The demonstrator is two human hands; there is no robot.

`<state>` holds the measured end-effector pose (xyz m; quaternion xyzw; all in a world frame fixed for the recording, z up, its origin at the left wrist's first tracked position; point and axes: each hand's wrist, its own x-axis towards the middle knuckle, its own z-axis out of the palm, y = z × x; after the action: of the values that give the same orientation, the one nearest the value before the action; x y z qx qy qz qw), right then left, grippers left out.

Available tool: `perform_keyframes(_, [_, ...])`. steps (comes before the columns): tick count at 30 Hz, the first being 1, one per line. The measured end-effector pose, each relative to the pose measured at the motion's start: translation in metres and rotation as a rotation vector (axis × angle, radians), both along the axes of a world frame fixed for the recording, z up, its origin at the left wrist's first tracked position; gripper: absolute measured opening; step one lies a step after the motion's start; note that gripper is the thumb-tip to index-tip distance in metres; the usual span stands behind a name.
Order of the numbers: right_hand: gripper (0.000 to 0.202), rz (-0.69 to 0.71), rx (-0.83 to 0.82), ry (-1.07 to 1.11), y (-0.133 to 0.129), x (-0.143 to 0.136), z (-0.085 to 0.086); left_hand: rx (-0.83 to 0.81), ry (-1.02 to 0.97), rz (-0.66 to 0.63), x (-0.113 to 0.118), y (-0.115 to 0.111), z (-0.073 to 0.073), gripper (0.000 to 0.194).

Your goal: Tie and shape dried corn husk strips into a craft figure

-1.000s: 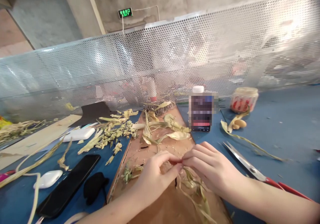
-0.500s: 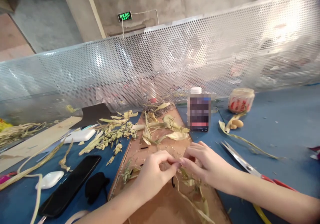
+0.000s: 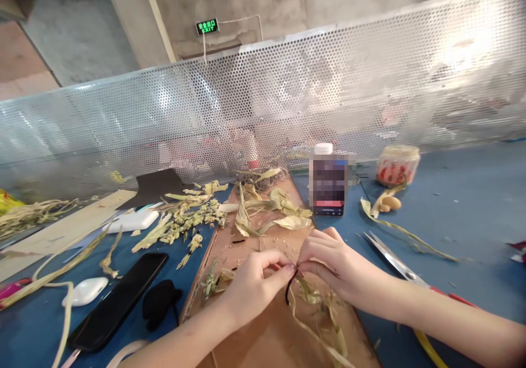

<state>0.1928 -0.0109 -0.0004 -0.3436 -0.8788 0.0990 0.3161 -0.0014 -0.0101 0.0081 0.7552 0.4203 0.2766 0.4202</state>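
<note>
I note the left side of the blue table (image 3: pixel 452 192) first: a white rounded case (image 3: pixel 87 291), then a black phone (image 3: pixel 119 302) lying flat, with a dark object (image 3: pixel 160 302) just beside it. Farther back lie dried flower sprigs (image 3: pixel 187 222). At centre I record a brown board (image 3: pixel 250 343), dried leaves (image 3: pixel 283 201) spread over its far part. Above its nearer half, I find the left hand (image 3: pixel 258 281) and right hand (image 3: pixel 331 261) together, fingertips pinched on the upper end of a black strand (image 3: pixel 288 294); its lower end hangs over the board. I cannot see what the fingers cover. Right of the board, an upright phone (image 3: pixel 329 184) stands far, scissors (image 3: pixel 394 258) lie nearer, blades open slightly, and a jar (image 3: pixel 396 166) stands at far right.
</note>
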Motion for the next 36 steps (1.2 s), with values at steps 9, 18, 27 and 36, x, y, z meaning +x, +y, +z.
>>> perform_keyframes(9, [0.014, 0.057, 0.013, 0.045, 0.0022, 0.0021, -0.0015, -0.027, -0.044, -0.006, -0.0002, -0.0007, 0.0010, 0.021])
perform_keyframes(18, [0.008, 0.030, -0.029, 0.059, 0.0006, 0.0024, 0.0035, -0.022, -0.035, -0.002, 0.0003, 0.0008, 0.0020, 0.015])
perform_keyframes(27, [0.029, 0.001, -0.040, -0.081, 0.0035, -0.0009, -0.0025, 0.000, 0.026, -0.003, -0.0005, 0.0008, 0.0021, 0.016])
perform_keyframes(36, [0.015, 0.048, -0.088, 0.030, 0.0018, 0.0008, 0.0040, -0.066, 0.012, -0.032, 0.0001, 0.0006, -0.0004, 0.014])
